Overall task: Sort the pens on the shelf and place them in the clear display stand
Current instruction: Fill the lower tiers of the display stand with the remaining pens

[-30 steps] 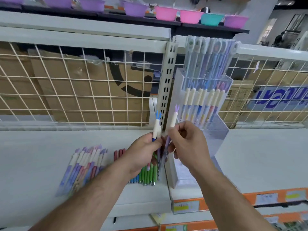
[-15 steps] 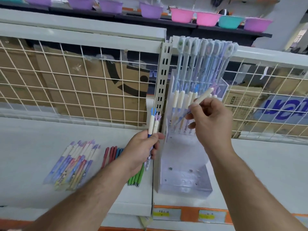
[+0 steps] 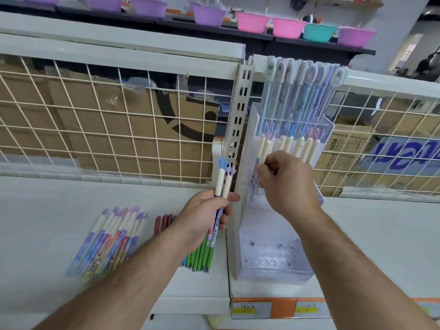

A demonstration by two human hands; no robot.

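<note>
A tiered clear display stand (image 3: 273, 265) sits on the white shelf (image 3: 47, 215). Its back row holds tall capped pens (image 3: 302, 91), and its middle row holds cream-capped pens (image 3: 297, 145). My left hand (image 3: 204, 217) grips two cream-capped pens (image 3: 223, 179) upright, just left of the stand. My right hand (image 3: 285, 182) is at the stand's middle row and pinches one cream-capped pen (image 3: 263, 153) at the row's left end. A heap of pastel pens (image 3: 112, 239) lies flat on the shelf at the left. Red, green and blue pens (image 3: 202, 256) lie partly under my left hand.
A white wire grid (image 3: 107, 129) backs the shelf, with cardboard boxes (image 3: 133, 136) behind it. A slotted metal upright (image 3: 240, 120) stands just left of the stand. Coloured plastic bowls (image 3: 252, 21) line a dark shelf above. Orange price labels (image 3: 273, 308) run along the front edge.
My right hand has carried its pen from in front of my left hand up and right, then lowered it to the left end of the stand's middle row. My left hand holds two pens.
</note>
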